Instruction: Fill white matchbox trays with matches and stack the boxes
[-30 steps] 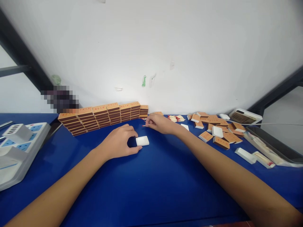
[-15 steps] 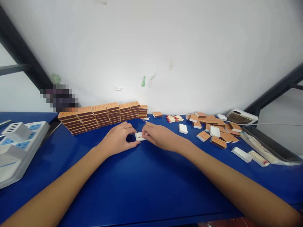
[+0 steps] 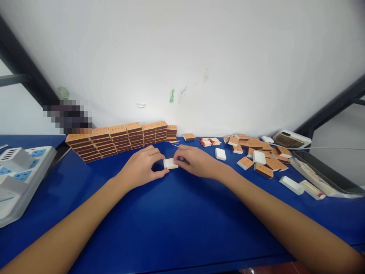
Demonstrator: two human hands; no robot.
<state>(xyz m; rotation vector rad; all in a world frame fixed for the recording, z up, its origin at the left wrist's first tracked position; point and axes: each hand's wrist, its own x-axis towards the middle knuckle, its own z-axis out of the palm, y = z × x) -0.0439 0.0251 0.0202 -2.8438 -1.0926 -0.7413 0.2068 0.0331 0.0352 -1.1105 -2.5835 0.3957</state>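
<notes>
A small white matchbox tray (image 3: 170,161) lies on the blue table, and a match with a red head shows along its near side. My left hand (image 3: 145,164) curves around the tray's left end, thumb at the near side and fingers at the far side. At the right end, my right hand (image 3: 191,160) has its fingers drawn together against the tray; what they pinch is hidden. Just behind the right fingers are a few loose matches (image 3: 175,142). A pile of red-headed matches (image 3: 210,142) lies farther right.
Stacked matchboxes (image 3: 119,139) form a row along the wall at left. One matchbox (image 3: 189,136) lies alone. Scattered matchboxes (image 3: 264,170), a white tray (image 3: 220,153), a filled match tray (image 3: 313,189) and a phone (image 3: 327,172) are at right. A power strip (image 3: 27,182) stands at left.
My right hand has shifted slightly right, uncovering more of the tray. The match in the tray now lies closer to its near side. My left hand stays at the tray.
</notes>
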